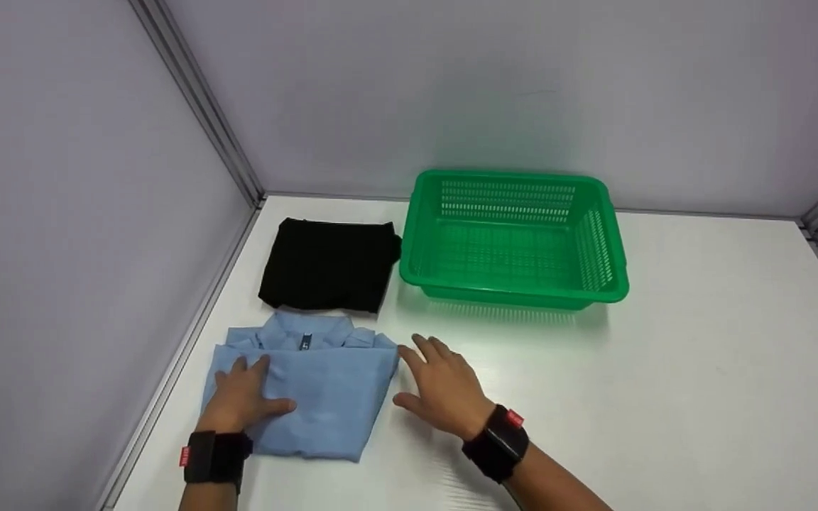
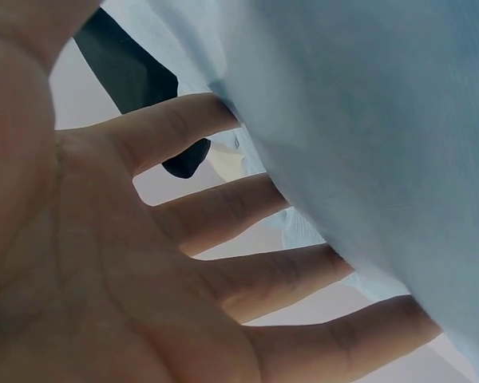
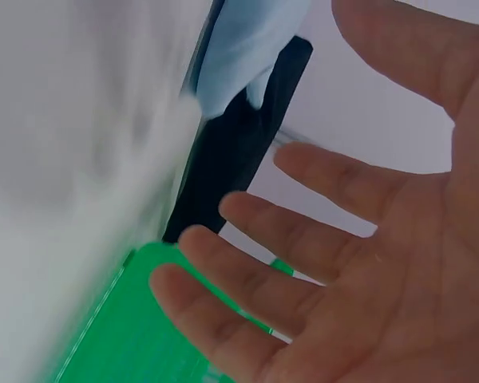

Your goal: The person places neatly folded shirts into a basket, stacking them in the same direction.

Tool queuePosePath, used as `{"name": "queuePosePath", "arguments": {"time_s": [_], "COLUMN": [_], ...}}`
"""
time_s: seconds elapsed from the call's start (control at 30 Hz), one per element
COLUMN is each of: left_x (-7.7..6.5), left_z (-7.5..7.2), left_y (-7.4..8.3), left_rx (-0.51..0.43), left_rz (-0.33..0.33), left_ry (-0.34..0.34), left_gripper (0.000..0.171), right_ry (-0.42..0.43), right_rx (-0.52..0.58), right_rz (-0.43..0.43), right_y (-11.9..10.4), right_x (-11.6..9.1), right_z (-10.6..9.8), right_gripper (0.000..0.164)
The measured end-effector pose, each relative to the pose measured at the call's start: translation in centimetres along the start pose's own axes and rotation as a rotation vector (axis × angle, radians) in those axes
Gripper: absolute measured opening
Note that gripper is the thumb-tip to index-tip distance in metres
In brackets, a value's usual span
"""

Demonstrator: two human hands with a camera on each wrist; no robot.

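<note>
Now, shirt [image 1: 338,397]: I'd expect folds slipping if dragged.
Left hand [image 1: 242,394], right hand [image 1: 444,387]: fingers [image 3: 203,311] apart; left's pressure unclear.

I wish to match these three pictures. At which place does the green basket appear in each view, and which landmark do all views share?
Head: just right of centre, slightly above mid-height; green basket.
Left wrist: not in the picture.
Right wrist: bottom, left of centre, partly covered by the right hand.
Shared landmark: the blue shirt, lower left in head, across the right side in left wrist, at the top in right wrist.
</note>
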State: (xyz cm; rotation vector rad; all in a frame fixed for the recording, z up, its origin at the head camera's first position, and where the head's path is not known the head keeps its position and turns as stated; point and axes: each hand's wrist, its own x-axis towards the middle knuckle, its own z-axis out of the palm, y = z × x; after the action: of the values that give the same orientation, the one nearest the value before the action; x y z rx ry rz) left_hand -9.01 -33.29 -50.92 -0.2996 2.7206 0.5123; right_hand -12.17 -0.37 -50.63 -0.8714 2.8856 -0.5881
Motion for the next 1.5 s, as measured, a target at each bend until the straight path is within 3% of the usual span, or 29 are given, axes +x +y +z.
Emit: {"name": "queuePosePath", "arguments": {"time_s": [0.2,0.4,0.63,0.9,1.0,1.13,1.3,1.43,1.5], "left_x": [-0.1,-0.4,-0.1,0.8,0.5,-0.2,0.0,0.3,0.4], "left_z": [0.5,0.8,0.7,0.5,0.0,-0.5,-0.4,-0.1,0.3], "left_y": [0.3,0.7,1.2,1.9,1.4,0.1,-0.4,-0.7,-1.0], "left_rx": [-0.006,-0.002,0.023,0.067,0.098,0.138,0.137,0.130,0.116], "left_rz": [-0.007,-0.027,-0.009,0.064,0.067,0.021,0.032,0.037,0.033], "left_ry": [0.005,-0.005,-0.002,0.010,-0.044,-0.111,-0.111,-0.103,-0.109], "left_gripper": [0.104,0.103,0.101,0.105,0.109,0.114,0.116,0.116,0.115], "right_ry": [-0.041,-0.139,-0.213,-0.265,-0.312,-0.349,-0.339,-0.329,-0.326], "right_rx": [-0.089,-0.127,-0.177,-0.408,-0.405,-0.411,-0.460,-0.435,-0.402], "right_rz": [-0.083,-0.127,-0.053,0.028,0.049,0.048,0.075,0.068,0.071], "right_y": [-2.6,-4.9,-6.7,-7.4,-8.2,-10.1,-10.9,-10.8,-10.7], "right_x": [1.6,2.4,3.4,4.8,4.9,4.9,5.1,5.4,5.6], "right_z": [1.7,3.0,3.8,3.9,3.9,4.5,5.0,5.3,5.8], "right_gripper": [0.079,0.088,0.102,0.103,0.104,0.104,0.105,0.105,0.093]}}
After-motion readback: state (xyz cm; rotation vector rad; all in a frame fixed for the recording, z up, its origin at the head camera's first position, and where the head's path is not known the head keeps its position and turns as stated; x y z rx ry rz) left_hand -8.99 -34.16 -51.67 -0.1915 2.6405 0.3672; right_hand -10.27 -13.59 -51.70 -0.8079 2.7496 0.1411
